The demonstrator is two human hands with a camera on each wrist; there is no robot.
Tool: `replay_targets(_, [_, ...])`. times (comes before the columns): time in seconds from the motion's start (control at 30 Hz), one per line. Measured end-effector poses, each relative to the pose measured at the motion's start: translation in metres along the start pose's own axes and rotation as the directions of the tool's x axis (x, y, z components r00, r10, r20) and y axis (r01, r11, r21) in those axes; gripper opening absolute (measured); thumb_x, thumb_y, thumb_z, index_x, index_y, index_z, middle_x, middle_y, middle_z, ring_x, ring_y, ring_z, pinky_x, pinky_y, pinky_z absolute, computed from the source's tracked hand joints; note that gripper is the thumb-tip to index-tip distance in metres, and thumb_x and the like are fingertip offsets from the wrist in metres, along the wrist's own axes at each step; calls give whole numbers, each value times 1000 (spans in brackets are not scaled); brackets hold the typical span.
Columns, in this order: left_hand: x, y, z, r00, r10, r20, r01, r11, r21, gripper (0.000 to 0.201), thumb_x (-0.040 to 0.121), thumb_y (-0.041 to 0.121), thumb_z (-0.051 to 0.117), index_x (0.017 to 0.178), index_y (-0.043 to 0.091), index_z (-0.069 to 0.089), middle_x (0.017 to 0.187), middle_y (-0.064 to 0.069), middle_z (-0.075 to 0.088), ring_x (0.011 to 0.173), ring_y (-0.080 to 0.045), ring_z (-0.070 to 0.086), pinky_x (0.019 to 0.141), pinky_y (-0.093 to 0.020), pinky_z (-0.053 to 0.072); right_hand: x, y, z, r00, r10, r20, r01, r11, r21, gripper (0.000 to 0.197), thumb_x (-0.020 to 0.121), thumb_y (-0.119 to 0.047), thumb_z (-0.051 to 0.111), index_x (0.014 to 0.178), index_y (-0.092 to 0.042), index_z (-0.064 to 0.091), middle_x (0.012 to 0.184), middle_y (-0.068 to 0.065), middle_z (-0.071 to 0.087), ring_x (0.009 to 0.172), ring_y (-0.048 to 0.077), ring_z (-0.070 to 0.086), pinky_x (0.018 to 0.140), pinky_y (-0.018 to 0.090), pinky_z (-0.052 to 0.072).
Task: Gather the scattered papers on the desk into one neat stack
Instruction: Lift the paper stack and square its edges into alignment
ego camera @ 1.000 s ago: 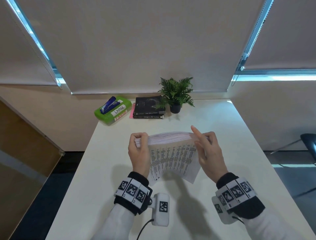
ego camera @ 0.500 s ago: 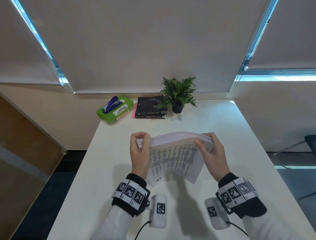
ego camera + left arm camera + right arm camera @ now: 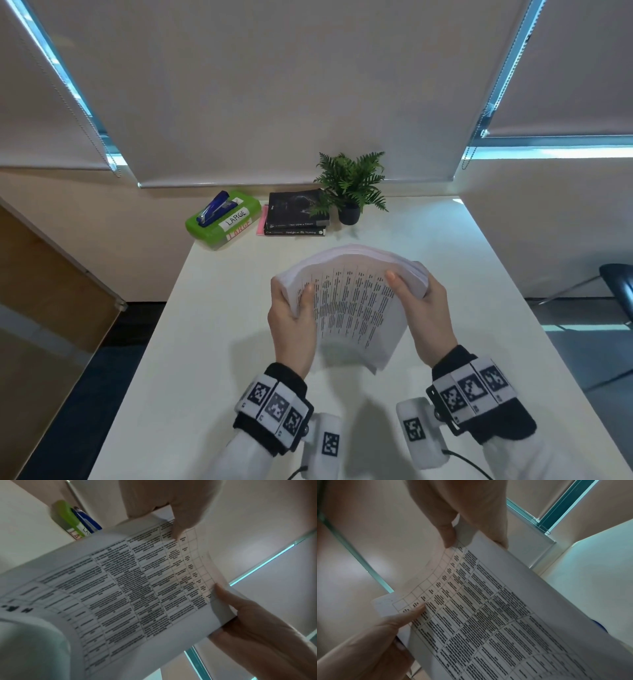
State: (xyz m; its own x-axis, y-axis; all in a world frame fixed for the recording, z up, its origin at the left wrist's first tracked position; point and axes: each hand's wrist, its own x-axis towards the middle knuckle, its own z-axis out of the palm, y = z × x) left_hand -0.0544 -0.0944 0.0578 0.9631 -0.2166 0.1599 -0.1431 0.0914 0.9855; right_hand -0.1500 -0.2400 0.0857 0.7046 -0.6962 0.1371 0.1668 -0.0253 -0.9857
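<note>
We hold the papers (image 3: pixel 352 301) bowed above the table (image 3: pixel 219 342), in front of the plant (image 3: pixel 349 181). Left hand (image 3: pixel 291 322) grips their left edge, right hand (image 3: pixel 424 311) their right, thumbs on the printed face. To square them, we should loosen slightly and tap the lower edge down evenly.

left hand (image 3: pixel 291 322) raised, fingers curled | right hand (image 3: pixel 426 315) raised, fingers curled

An office: a plain white desk (image 3: pixel 219 342) under roller blinds (image 3: pixel 274 85). At 11 o'clock a blue stapler (image 3: pixel 214 208) rests on a green box (image 3: pixel 222 222). At 12 o'clock lie stacked books (image 3: pixel 296 214) beside a potted fern (image 3: pixel 351 185); a chair (image 3: pixel 618 284) shows at 3 o'clock.
</note>
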Motion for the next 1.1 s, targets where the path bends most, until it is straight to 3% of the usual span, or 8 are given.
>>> replay_targets(0.13, [-3, -16, -11, 989, -126, 73, 130, 991, -40, 33, 82, 6, 68, 101, 27, 50, 91, 6, 65, 81, -1, 64, 70, -18, 55, -3, 13, -7, 999, 32, -29, -37, 986, -163, 39, 84, -20, 67, 118, -28, 50, 114, -6, 57, 108, 14, 56, 92, 36, 48])
replay_targets(0.23, [8, -24, -16, 962, -236, 135, 248, 965, -84, 34, 80, 3, 69, 110, 10, 54, 96, 0, 67, 88, -16, 65, 65, -14, 55, -3, 18, -6, 981, -187, -48, 157, 919, -361, 60, 87, -11, 62, 134, -31, 32, 125, 1, 47, 117, 1, 44, 103, 24, 37])
replay_targets(0.33, [17, -25, -17, 953, -243, 179, 260, 962, -78, 24, 81, 4, 68, 102, 14, 59, 95, 1, 68, 87, -13, 66, 63, -13, 53, -1, 18, -6, 868, -477, 134, 435, 604, -668, 60, 88, -2, 57, 138, -26, 36, 132, 7, 36, 106, -4, 45, 92, 6, 39])
replay_targets(0.43, [21, -28, -18, 945, -251, 208, 271, 960, -74, 29, 81, 4, 68, 108, 8, 58, 96, 2, 69, 85, -8, 67, 64, -14, 54, 2, 17, -9, 847, -461, 266, 470, 413, -780, 52, 87, -3, 58, 134, -25, 49, 137, 11, 33, 92, 18, 59, 72, 26, 54])
replay_targets(0.73, [23, -48, -21, 914, -335, 229, 348, 937, -17, 35, 78, 5, 71, 111, 7, 60, 99, 3, 69, 92, -13, 67, 70, -16, 56, 7, 20, -13, 829, -497, 256, 499, 451, -740, 36, 90, -6, 53, 125, -14, 56, 132, 11, 40, 98, 14, 51, 77, 22, 47])
replay_targets(0.9, [25, -49, -19, 903, -356, 239, 372, 928, -22, 33, 76, 4, 73, 106, 10, 62, 99, 0, 70, 92, -14, 67, 69, -16, 56, 6, 18, -14, 852, -448, 271, 460, 393, -796, 46, 87, -1, 57, 132, -8, 49, 136, 19, 40, 96, 27, 60, 68, 35, 58])
replay_targets(1.0, [26, -49, -19, 906, -354, 233, 368, 930, -20, 36, 76, 5, 73, 110, 5, 62, 102, -5, 71, 91, -12, 68, 67, -14, 56, 3, 15, -17, 858, -409, 311, 469, 378, -798, 62, 85, 2, 57, 140, -18, 38, 136, 17, 36, 93, 29, 61, 66, 37, 58])
replay_targets(1.1, [25, -47, -17, 908, -345, 238, 365, 930, -46, 31, 80, 5, 70, 110, 3, 62, 99, -3, 70, 79, -1, 69, 65, -13, 54, 2, 9, -15, 866, -388, 317, 463, 377, -802, 57, 83, 1, 58, 135, -23, 48, 134, 18, 35, 90, 31, 61, 70, 38, 57])
